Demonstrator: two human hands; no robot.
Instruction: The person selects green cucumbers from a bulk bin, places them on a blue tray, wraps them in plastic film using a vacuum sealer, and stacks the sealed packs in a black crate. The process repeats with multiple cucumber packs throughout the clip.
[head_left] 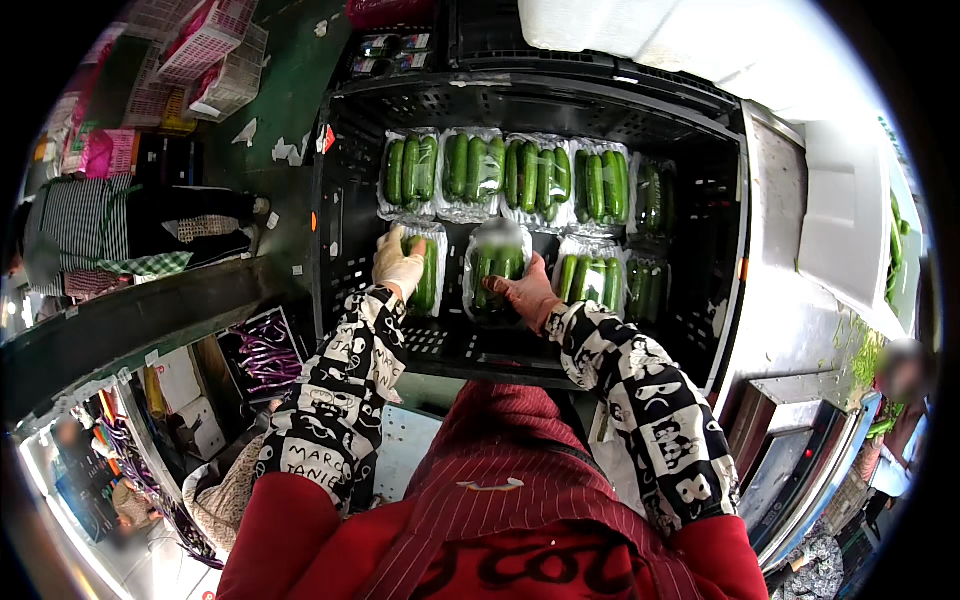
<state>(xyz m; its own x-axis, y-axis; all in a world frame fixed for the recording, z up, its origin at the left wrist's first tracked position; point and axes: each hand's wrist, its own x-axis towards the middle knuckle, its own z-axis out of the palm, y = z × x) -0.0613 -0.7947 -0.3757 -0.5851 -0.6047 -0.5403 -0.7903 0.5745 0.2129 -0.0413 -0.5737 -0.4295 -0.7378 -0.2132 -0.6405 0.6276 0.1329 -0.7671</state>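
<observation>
Wrapped white trays of green cucumbers (466, 165) lie in a large black plastic crate (530, 355), in a back row and a front row. My left hand (398, 262), in a pale glove, grips the left edge of the front-left cucumber pack (428, 280). My right hand (530, 292) has its thumb over the right side of the neighbouring cucumber pack (492, 272), its fingers along that edge. Another cucumber pack (592, 278) lies just right of my right hand. Fingertips of both hands are partly hidden.
A metal surface (765, 240) runs along the crate's right side, with a white foam box (855, 200) on it. More black crates (590, 50) stand behind. Purple long vegetables (262, 355) fill a box at lower left. People work at the far left and far right.
</observation>
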